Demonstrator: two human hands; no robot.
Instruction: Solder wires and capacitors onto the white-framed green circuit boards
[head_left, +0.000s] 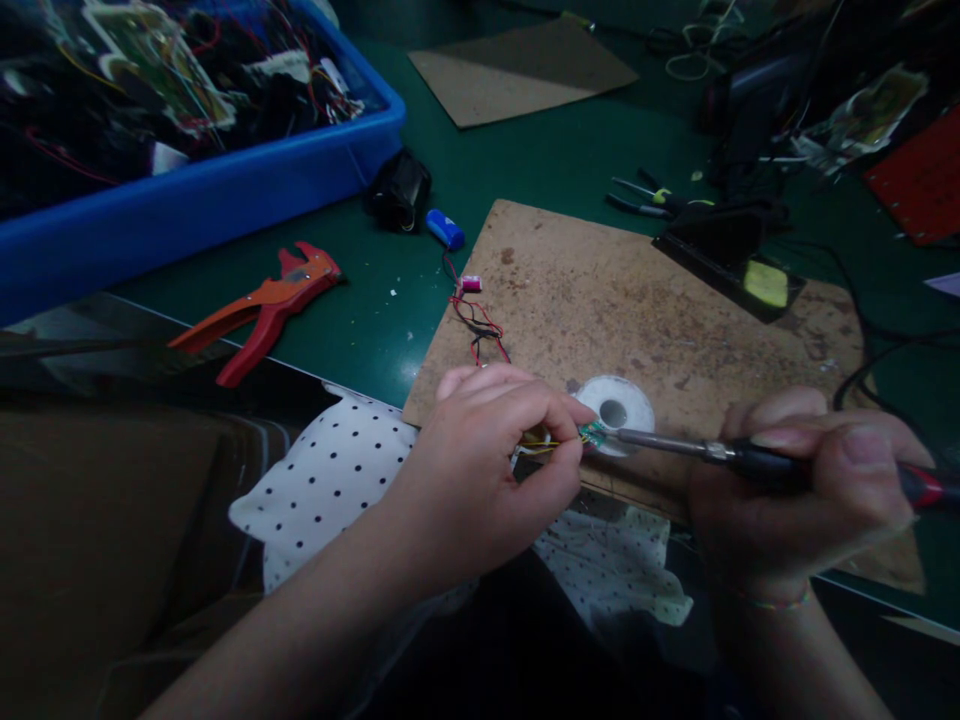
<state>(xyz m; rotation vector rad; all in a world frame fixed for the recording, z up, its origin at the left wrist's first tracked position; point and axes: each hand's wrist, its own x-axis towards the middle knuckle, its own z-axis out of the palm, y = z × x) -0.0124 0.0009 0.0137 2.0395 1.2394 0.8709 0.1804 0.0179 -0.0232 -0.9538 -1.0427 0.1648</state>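
Note:
Between the thumb and fingertips of my left hand (502, 450) is a small green circuit board (592, 432), with thin yellow and white wires running from it under my palm. My right hand (817, 480) is closed around the handle of a soldering iron (675, 445). The iron points left, and its tip meets the board, though I cannot make out the exact contact spot. Just behind the board, a white solder spool (634, 400) lies flat on the brown work board (675, 330). Red and black wires (480, 325) trail beyond my left hand toward a small pink part (471, 284).
A blue bin (300, 160) full of electronics stands at the back left. Red-handled cutters (270, 305), a blue cylinder (445, 229) and a black part (401, 190) lie near it. A soldering stand with yellow sponge (765, 284) and pliers (656, 198) sit at the back right.

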